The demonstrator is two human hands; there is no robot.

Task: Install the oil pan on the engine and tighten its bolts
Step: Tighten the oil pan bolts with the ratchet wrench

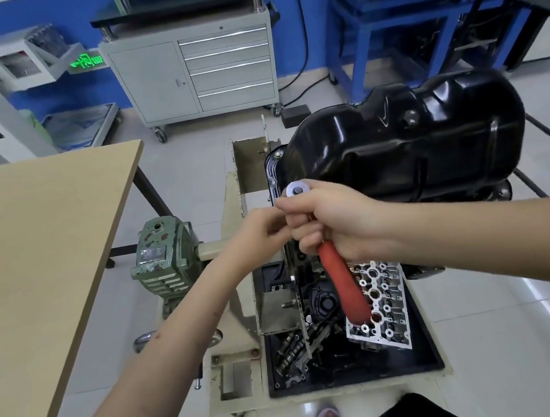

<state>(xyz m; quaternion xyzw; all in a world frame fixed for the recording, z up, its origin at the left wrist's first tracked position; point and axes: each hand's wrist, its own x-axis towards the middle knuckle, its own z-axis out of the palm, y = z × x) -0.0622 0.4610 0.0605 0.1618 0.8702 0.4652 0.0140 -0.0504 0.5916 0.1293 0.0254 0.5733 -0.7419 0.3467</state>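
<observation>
The glossy black stamped-steel oil pan [406, 147] sits on the engine [306, 259] carried by the beige engine stand [233, 212], right of centre. Its long axis runs left to right, with the deep sump bulge toward the right and the flange edge facing left. Bare tiled floor lies to the right of the pan and between the stand and the light wooden tabletop [45, 259], whose edge runs diagonally along the left. A grey metal drawer cabinet [198, 73] stands well behind.

Below the pan, a black tray [428, 355] holds a silver cylinder head [382, 302] and loose dark parts. A green gearbox [163, 254] sits on the stand's left side.

The right hand [339, 218] grips the ratchet wrench with red handle [343, 286], its round head at the pan's left flange and its handle pointing down toward the viewer. The left hand [262, 230] has curled fingers meeting the right hand near the ratchet head; what it pinches cannot be told.
</observation>
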